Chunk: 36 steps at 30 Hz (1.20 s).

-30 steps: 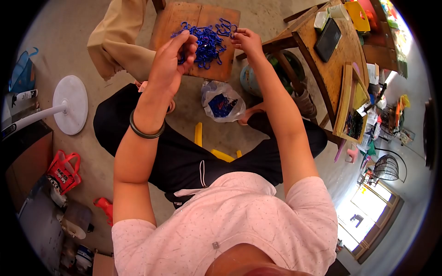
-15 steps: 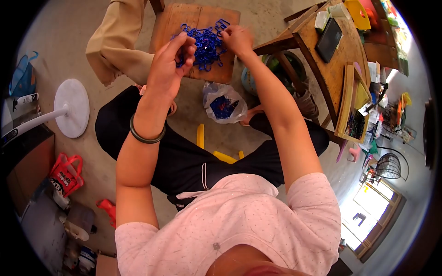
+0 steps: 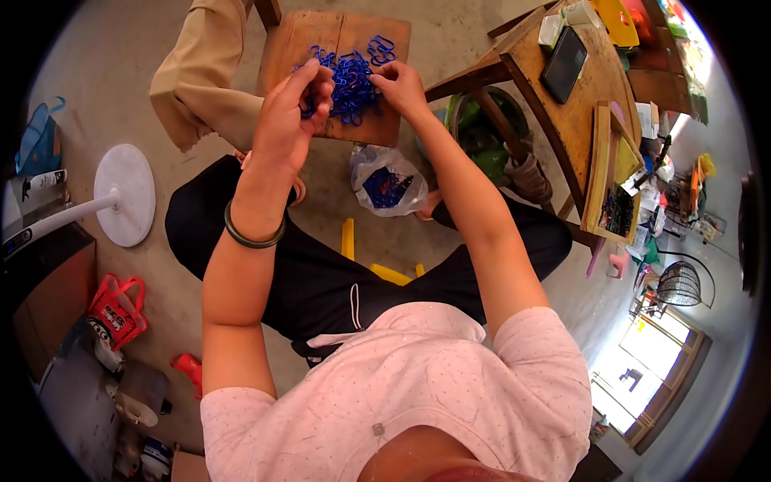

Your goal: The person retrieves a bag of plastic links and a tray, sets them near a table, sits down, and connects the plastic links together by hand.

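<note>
A heap of small blue carabiner-like clips lies on a wooden stool. A few more blue clips sit apart at the heap's upper right. My left hand is held over the heap's left side, palm turned inward and fingers curled; whatever they hold is hidden. At the right edge of the heap, my right hand has thumb and forefinger pinched on a blue clip, which the fingertips mostly cover.
Below the stool stands a clear plastic bag with blue clips inside. To the right, a wooden table carries a black phone and a wooden box. Another person's tan trouser leg is close by on the left.
My right hand has moved left and slightly down, from the clips at the upper right to the heap's edge. My left hand stays nearly in place, fingers still curled.
</note>
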Each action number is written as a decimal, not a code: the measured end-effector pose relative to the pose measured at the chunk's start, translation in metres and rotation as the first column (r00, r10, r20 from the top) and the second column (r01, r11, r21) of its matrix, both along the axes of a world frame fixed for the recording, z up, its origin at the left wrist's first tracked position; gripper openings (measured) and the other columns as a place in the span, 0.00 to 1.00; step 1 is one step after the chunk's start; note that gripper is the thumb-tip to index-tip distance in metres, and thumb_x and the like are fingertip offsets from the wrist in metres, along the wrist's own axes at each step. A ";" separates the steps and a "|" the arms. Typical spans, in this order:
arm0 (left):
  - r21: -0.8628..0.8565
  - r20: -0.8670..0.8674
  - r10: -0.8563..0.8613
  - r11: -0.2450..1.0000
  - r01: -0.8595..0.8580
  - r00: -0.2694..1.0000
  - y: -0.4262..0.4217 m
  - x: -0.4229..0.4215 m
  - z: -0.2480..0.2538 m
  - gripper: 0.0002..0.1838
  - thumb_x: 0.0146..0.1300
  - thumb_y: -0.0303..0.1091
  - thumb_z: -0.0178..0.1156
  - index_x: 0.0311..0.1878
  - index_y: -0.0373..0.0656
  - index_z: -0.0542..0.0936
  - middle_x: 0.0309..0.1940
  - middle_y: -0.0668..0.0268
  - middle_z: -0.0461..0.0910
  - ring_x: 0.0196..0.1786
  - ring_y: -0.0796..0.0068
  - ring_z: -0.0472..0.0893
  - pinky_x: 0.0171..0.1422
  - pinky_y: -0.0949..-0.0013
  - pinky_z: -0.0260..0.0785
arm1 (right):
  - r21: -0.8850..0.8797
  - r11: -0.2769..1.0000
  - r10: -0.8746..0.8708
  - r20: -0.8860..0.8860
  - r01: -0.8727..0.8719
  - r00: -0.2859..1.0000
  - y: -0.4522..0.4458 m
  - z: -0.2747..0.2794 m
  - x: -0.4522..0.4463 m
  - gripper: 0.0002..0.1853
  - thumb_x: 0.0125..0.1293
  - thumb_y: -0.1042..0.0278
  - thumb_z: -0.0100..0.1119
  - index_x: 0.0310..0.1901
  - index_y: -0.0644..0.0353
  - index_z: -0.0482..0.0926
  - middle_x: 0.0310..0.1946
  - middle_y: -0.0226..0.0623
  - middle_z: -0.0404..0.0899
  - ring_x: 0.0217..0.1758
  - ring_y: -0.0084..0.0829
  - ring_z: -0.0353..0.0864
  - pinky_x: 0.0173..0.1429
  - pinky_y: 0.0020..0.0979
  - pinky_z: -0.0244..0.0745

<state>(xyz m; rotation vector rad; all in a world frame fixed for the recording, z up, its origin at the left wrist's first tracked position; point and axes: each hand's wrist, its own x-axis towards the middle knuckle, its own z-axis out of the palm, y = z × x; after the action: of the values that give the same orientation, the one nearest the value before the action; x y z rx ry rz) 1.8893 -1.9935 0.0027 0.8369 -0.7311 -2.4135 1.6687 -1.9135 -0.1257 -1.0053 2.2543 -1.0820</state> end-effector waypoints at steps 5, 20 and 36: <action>-0.008 0.007 -0.007 1.000 0.007 1.000 0.002 0.000 0.003 0.12 0.68 0.41 0.56 0.39 0.42 0.78 0.28 0.71 0.75 0.26 0.82 0.71 0.29 0.81 0.63 | -0.167 0.983 -0.042 0.210 0.078 0.977 0.008 -0.004 0.006 0.09 0.55 0.69 0.68 0.33 0.66 0.81 0.26 0.36 0.82 0.30 0.22 0.79 0.36 0.28 0.75; -0.019 0.023 0.015 1.000 -0.014 1.000 0.000 0.002 0.006 0.12 0.69 0.40 0.55 0.38 0.41 0.77 0.28 0.70 0.74 0.26 0.81 0.71 0.30 0.80 0.63 | -0.096 0.949 -0.160 0.673 0.299 0.722 -0.013 0.010 0.004 0.07 0.61 0.70 0.66 0.38 0.62 0.81 0.26 0.26 0.78 0.26 0.19 0.74 0.28 0.22 0.70; -0.046 0.037 -0.005 0.999 0.007 0.999 0.003 0.001 0.003 0.11 0.70 0.41 0.54 0.39 0.42 0.77 0.29 0.71 0.74 0.26 0.82 0.70 0.29 0.79 0.61 | -0.058 0.972 -0.053 0.889 0.227 0.454 0.034 0.045 0.020 0.08 0.62 0.71 0.64 0.43 0.60 0.80 0.28 0.25 0.78 0.27 0.19 0.75 0.30 0.21 0.71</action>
<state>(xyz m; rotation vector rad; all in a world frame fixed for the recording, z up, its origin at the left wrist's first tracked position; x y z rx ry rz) 1.8906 -1.9910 0.0058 0.8643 -0.8014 -2.3828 1.6888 -1.8794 -0.0811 -0.1374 1.3636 -1.4389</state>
